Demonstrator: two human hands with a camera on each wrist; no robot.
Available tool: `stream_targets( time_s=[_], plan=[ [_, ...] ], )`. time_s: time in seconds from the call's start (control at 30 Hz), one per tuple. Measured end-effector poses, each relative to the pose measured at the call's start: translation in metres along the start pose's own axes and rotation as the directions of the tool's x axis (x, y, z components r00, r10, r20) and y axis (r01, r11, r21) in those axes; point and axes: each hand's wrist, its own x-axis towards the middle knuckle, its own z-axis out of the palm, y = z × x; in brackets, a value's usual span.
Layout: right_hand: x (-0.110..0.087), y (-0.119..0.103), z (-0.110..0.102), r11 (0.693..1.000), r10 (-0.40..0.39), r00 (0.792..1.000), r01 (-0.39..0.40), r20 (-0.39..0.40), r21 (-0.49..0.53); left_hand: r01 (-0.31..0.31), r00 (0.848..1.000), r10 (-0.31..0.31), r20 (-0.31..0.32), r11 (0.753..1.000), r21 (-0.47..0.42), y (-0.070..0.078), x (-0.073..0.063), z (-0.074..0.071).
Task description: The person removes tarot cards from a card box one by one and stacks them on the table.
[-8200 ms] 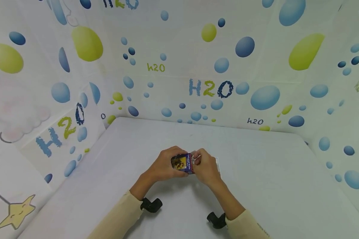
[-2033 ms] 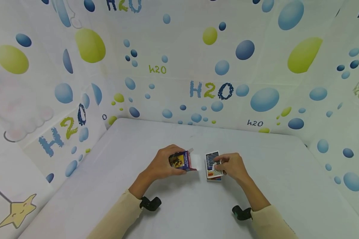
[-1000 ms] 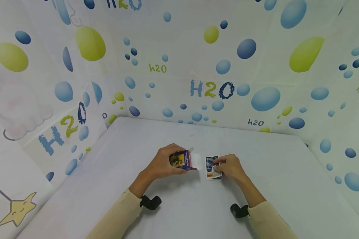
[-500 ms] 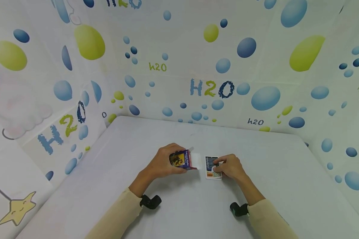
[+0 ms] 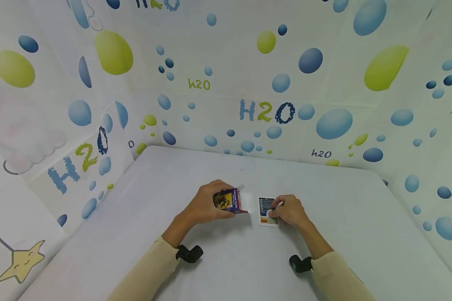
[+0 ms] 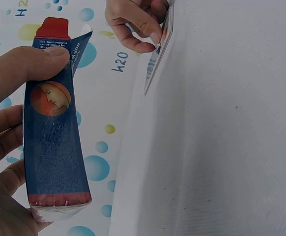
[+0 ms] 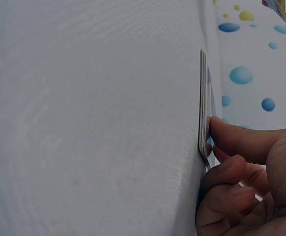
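Two hands work apart: the left hand [image 5: 205, 205] grips the open card box [image 5: 231, 201] above the bench [image 5: 342, 234], while the right hand [image 5: 291, 211] pinches the thin card stack [image 5: 265, 207] lying flat there. Judging by that fingertip hold at one corner, the cards could fan or slide loose.

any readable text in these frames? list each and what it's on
"H2O": backdrop sheet, large, behind the table; again on its left panel.
"h2o": same sheet, small, in several spots.
Card box in the left hand: white lines under the flap, too blurred.
Cards under the right hand: print too small.

the card box [image 5: 231, 201] looks like glossy printed cardboard, the cards [image 5: 267, 211] smooth paper, the table [image 5: 346, 217] matt.
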Motion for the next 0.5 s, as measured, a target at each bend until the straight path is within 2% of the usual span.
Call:
stream_targets(
  time_s=[0.3,0.5],
  plan=[
    [0.0003,0.0001,0.0006,1.0,0.013,1.0,-0.013,0.012,0.011,0.005,1.0,-0.005,0.007,1.0,0.01,0.0005,-0.0004,-0.0003],
    [-0.0041,-0.0016,-0.0017,0.995,-0.002,1.0,0.001,0.011,0.096,0.001,1.0,-0.001,0.005,1.0,-0.001,0.0002,0.0,0.0004]
  ],
)
